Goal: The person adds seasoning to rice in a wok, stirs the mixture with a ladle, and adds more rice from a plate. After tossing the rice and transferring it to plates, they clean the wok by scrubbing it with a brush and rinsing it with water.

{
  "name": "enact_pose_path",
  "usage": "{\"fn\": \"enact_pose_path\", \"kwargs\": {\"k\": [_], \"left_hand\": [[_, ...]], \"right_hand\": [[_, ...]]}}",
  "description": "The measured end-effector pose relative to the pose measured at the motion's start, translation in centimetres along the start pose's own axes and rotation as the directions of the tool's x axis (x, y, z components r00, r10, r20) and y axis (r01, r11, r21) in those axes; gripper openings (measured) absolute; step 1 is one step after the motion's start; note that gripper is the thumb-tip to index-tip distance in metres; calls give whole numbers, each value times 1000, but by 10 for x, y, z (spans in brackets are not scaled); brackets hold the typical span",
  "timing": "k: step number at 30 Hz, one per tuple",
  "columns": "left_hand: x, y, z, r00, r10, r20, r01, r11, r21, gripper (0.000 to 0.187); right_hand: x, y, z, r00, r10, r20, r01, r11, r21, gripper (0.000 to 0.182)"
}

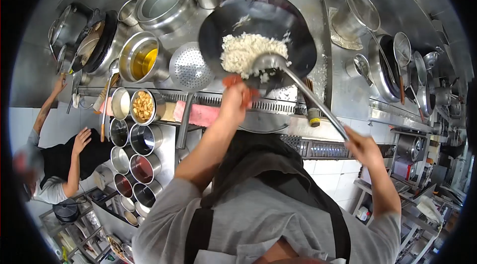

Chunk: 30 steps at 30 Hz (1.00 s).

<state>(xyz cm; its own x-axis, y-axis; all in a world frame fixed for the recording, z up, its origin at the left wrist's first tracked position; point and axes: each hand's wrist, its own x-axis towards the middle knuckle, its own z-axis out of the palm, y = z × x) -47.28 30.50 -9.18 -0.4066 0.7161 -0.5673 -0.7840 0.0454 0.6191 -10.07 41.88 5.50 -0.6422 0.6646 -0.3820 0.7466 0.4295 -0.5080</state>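
Observation:
A large black wok [293, 20] sits on the stove, tilted toward me, with white rice [248, 47] inside. My left hand [234, 104] is closed around a red cloth [247, 98] at the wok's near rim. The hand is a little blurred, and the part of the wok beneath the cloth is hidden. My right hand [365, 148] is wrapped round the end of a long-handled metal ladle [315, 97]. The ladle's bowl rests against the right side of the rice, inside the wok.
Left of the wok lie a perforated skimmer [191, 66] and a pot of yellow oil [143, 62]. Several metal canisters [144, 168] line my left. A co-worker's hand [82, 139] is at far left. Strainers and pans [390, 67] stand at right.

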Motion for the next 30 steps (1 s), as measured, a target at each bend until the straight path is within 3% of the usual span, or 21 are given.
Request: {"fn": "enact_pose_path", "kwargs": {"k": [2,4,5,7,9,10,11,13,16,19,22,23,24,26,27,30], "left_hand": [[49,1,-1,999,-28,-46,33,993,112,18],[62,-27,-28,990,109,88,-122,979,160,21],[38,-33,-27,998,47,40,-52,987,149,11],[-25,-57,-47,997,-51,-58,60,985,160,12],[-43,-59,-42,990,-84,-112,101,982,158,17],[-52,-40,-18,990,-16,-137,21,999,30,17],[-60,-18,3,984,45,-173,-62,993,-96,17],[-34,16,20,993,-9,-117,8,1000,-10,4],[42,0,-1,998,-55,43,50,993,105,14],[45,-30,-10,999,35,-1,-34,989,144,12],[-28,-62,-38,990,-57,-125,75,987,145,9],[-61,-50,-28,964,-126,-234,164,975,153,9],[-65,-37,-24,963,-123,-238,162,975,150,9],[-64,-15,-15,997,0,-84,7,996,86,9],[-62,13,23,990,-3,-141,9,999,43,8],[36,2,7,997,-39,-73,48,991,127,5]], "right_hand": [[60,-16,28,996,-2,-88,-1,999,-40,44],[111,0,73,961,-131,-245,104,987,-120,46],[109,-3,72,958,-130,-256,103,988,-115,46],[90,-14,73,905,-226,-361,179,971,-159,50],[43,-19,45,944,-179,-277,176,984,-34,55],[20,-15,30,985,-2,-175,9,999,38,57],[2,-18,17,989,68,-132,-54,993,107,54],[-10,0,8,995,33,-99,-22,994,110,53],[23,2,17,996,5,-88,1,998,65,49],[83,14,71,929,-226,-295,199,973,-117,47],[57,-4,70,920,-206,-334,162,975,-154,49],[39,-5,60,933,-181,-312,155,982,-106,50],[20,-1,49,948,-158,-277,147,987,-59,52],[-3,3,26,976,-71,-205,90,993,83,53],[-5,5,19,988,-54,-146,68,993,91,52],[31,3,22,984,-99,-149,105,994,35,49]]}}
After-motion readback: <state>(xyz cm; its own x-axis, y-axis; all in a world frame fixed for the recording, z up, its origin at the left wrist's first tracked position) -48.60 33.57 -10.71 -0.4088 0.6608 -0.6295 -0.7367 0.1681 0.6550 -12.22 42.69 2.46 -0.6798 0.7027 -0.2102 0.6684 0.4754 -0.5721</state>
